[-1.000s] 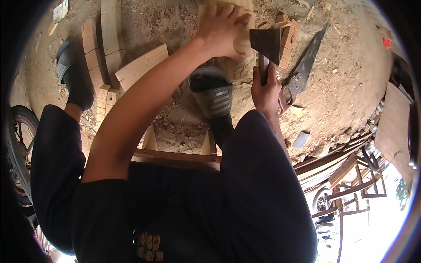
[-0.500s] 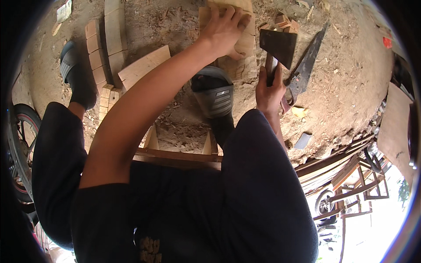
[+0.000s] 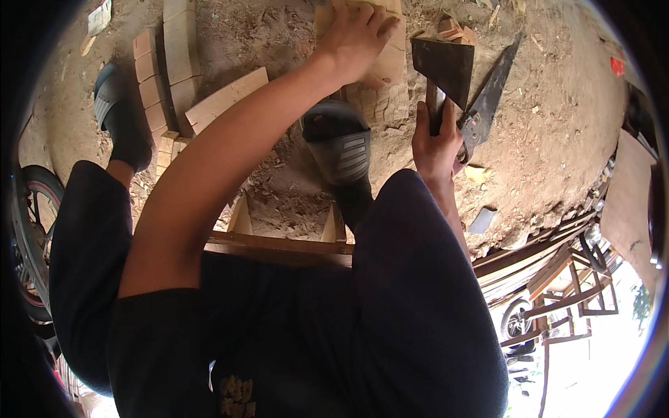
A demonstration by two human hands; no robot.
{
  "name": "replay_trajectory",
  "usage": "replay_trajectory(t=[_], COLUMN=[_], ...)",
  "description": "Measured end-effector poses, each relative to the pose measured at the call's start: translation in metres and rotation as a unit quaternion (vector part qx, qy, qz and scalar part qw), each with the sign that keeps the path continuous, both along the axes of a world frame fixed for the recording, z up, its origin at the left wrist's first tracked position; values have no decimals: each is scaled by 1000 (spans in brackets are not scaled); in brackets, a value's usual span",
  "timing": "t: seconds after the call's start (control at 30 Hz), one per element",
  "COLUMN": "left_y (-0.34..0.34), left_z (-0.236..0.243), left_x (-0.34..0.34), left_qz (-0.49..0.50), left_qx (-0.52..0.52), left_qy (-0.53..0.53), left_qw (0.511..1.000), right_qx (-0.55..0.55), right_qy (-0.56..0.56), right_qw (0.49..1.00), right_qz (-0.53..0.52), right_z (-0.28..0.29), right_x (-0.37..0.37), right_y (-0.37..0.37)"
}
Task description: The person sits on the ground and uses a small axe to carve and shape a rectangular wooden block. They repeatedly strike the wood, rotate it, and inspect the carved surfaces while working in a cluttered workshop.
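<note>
Gripping a hatchet in the right hand, closed round the handle below the head; holding the dark blade to the right of the block, near but apart from it; steadying that block with the left hand, laid across the top, fingers spread; cannot tell whether clasping the edges or only pressing down; finding the block at the top of the view, straight ahead, beyond the right sandal, seemingly on or against a rougher lump of wood.

Lying just right of the hatchet on the bare ground, a saw, handle partly hidden behind the right hand; beyond the blade, a few reddish offcuts; off to the left, a reddish row and a paler row of blocks, with a board set aslant beside them.

Judging by the pose, at the bracing and aiming stage, wood pinned and blade not touching; calling, for any stroke from here, for a controlled swing leftward, a firm hold on the block, and left fingers and thumb well out of the edge's path; needing care, too, for the right foot so near.
</note>
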State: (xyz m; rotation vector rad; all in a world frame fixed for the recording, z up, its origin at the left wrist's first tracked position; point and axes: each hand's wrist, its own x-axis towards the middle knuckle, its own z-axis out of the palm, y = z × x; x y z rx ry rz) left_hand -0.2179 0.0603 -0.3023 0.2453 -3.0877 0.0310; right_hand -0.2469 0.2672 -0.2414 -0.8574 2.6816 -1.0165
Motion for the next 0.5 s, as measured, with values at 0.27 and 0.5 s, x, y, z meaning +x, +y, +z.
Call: replay_trajectory(t=[0.27,0.5], left_y=[6,8], left_z=[3,-7], left_x=[-7,-6], left_qz=[18,31], left_qx=[-26,-30], left_qy=[-38,-22], left_qw=[999,999], right_qx=[45,5], right_qy=[-6,13], right_qw=[999,1000], right_qz=[8,3], right_z=[-17,-20], right_x=[-2,8], right_y=[10,7])
